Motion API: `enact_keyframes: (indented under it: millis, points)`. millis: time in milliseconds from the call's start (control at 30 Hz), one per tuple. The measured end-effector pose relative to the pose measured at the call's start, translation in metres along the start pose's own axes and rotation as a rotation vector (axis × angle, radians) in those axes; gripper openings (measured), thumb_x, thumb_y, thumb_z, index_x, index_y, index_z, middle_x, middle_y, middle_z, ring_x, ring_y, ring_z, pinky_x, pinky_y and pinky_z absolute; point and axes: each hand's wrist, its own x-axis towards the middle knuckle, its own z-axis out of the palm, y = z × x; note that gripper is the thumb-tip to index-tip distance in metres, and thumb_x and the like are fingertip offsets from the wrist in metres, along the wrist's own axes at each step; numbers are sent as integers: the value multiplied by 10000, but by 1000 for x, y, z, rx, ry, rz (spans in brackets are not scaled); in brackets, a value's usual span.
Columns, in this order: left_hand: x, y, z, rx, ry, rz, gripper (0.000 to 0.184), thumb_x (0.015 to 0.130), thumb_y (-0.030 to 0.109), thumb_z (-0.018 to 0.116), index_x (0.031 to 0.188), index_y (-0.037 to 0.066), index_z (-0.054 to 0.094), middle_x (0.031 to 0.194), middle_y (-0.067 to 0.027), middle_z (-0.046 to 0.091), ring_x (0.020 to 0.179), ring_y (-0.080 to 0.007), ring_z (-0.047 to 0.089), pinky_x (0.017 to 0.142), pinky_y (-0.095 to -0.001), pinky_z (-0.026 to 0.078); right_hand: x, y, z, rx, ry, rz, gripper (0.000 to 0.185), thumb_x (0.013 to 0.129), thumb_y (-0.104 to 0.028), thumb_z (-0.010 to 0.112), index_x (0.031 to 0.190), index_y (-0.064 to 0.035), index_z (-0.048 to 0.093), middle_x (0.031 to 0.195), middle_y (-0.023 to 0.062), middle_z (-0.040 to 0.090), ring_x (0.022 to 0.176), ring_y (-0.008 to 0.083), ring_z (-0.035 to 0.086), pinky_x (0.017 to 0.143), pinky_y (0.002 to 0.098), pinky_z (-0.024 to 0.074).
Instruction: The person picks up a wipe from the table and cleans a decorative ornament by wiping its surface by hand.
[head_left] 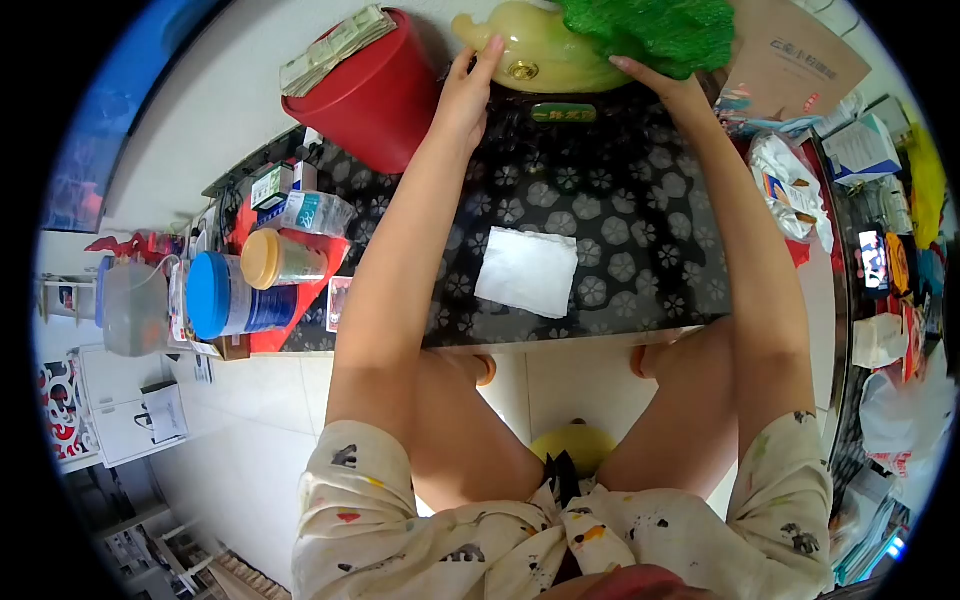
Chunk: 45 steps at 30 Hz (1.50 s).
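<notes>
At the back of the dark patterned table, both arms reach to a glossy cabbage-shaped ornament (540, 48) with a pale body and green leaves (655, 30). The fingers of my left hand (468, 95) lie against the pale left end. My right hand (668, 85) touches the right side below the leaves, its other fingers hidden behind the ornament. Under it is a dark base with a small green plaque (563, 112). A folded white cloth or tissue (527, 272) lies flat on the table between my forearms.
A red bin (375, 100) with a tissue pack (338, 48) on top stands at the back left. Jars, including a blue-lidded one (208, 295), and boxes crowd the left side. A brown paper bag (795, 65) and plastic packets (790, 190) are at the right.
</notes>
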Motion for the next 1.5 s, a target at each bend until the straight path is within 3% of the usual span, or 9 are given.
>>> enact_keyframes:
  millis: [67,367,567,800,1167,1300,1500]
  points:
    - [-5,4,1,-38,-4,1,903,837,486,685,1461,11,237,1464,-160,353,1382,-245,265,1144,-400,137,-1,8,2,28,7,-36,642,753,-338,796,1244,-2,553,1232,86,562,1156,181,502,1000,317,382]
    - [-21,-10,19,-100,-104,14,883,849,502,666,1443,-1,249,1420,-200,390,1344,-254,324,1119,-406,212,-47,-30,-25,-36,32,-25,563,773,-311,782,1193,9,585,1178,87,589,1088,171,525,949,304,402]
    - [-67,-12,53,-184,-108,18,773,885,406,663,1425,-5,292,1366,-158,459,1293,-213,393,1084,-331,281,-90,-34,-51,34,71,-9,558,756,-275,801,1180,19,588,1160,90,600,1068,179,533,951,308,407]
    - [-119,-11,78,-163,-135,-50,747,887,409,660,1408,-1,317,1367,-153,454,1307,-208,374,1094,-334,262,-161,-70,-64,8,153,95,467,737,-204,823,1094,29,632,1101,82,647,1004,167,587,905,303,456]
    - [-170,-19,89,-124,-148,-27,713,897,378,656,1397,-17,337,1351,-151,471,1280,-197,406,1084,-308,283,-228,-68,-62,-17,193,46,355,792,-143,775,1079,19,642,1039,53,655,939,139,567,855,277,452]
    - [-176,-16,88,-99,-171,-60,704,898,377,654,1402,0,338,1359,-149,467,1284,-199,403,1088,-316,278,-239,-66,-62,28,175,69,385,798,-170,765,1108,12,627,1072,54,632,978,145,552,891,284,428]
    - [-177,0,78,283,-188,-137,828,873,535,613,1450,33,295,1386,-168,451,1277,-225,412,1056,-318,305,-242,-70,-62,11,153,139,434,793,-206,770,1138,5,614,1098,58,617,1012,157,548,926,292,411]
